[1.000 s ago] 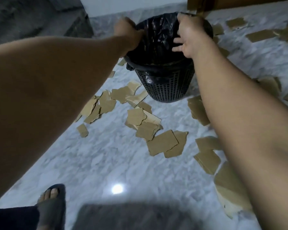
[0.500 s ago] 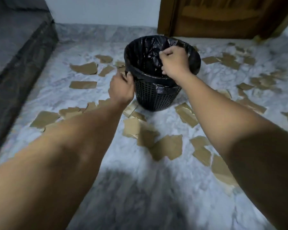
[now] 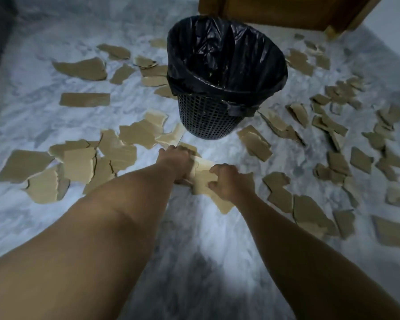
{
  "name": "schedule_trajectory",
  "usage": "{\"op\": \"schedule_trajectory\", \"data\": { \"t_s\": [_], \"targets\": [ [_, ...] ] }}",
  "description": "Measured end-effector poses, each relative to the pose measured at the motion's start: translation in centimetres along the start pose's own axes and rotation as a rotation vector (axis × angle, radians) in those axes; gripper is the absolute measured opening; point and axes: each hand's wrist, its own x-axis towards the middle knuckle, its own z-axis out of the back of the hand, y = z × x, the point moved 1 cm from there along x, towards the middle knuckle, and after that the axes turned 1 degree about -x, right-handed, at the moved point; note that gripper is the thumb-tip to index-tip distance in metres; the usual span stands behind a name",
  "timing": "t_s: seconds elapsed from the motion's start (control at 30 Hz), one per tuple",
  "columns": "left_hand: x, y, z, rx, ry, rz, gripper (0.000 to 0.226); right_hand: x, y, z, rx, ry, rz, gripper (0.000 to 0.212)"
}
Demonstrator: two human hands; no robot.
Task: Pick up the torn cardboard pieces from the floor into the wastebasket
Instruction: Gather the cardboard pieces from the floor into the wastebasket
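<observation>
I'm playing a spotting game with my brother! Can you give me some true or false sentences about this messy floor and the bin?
1. The wastebasket has a black bag inside. True.
2. The wastebasket lies tipped over. False: it stands upright on the marble floor.
3. The left hand and the right hand are both on cardboard pieces in front of the wastebasket. True.
4. All the cardboard is already cleaned up. False: pieces lie all round the wastebasket.
5. One hand holds the wastebasket's rim. False: neither hand touches it.
</observation>
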Motion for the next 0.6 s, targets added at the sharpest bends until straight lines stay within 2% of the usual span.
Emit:
{"op": "schedule_trajectory", "data": {
  "t_s": [0.1,0.2,0.4,0.5,0.53,0.6],
  "targets": [
    [-0.1,0.0,-0.8,0.088,-0.053,-0.025,0.051,0.1,0.3,-1.3,-0.163,0.057,0.079,0.069],
    [-0.3,0.3,-1.3,0.038,-0.053,0.041,0.062,0.1,0.9,-2.0,-0.304,0.063,0.089,0.085],
    [-0.2,1.0,-1.8,0.004,-0.047,0.114,0.079,0.8,1.1,-1.6,-0.351,0.004,0.126,0.076],
    [-0.6,0.6,-1.1,0.028,-0.058,0.147,0.082,1.1,1.0,-0.6,-0.242,0.024,0.106,0.054],
    [-0.4,0.7,-1.0,0.023,-0.054,0.153,0.081,1.4,0.6,-0.1,-0.133,0.06,0.065,0.048],
    [-0.5,0.9,-0.5,-0.024,-0.016,0.154,0.073,2.0,-1.0,1.6,0.193,0.135,-0.036,0.052]
  ]
}}
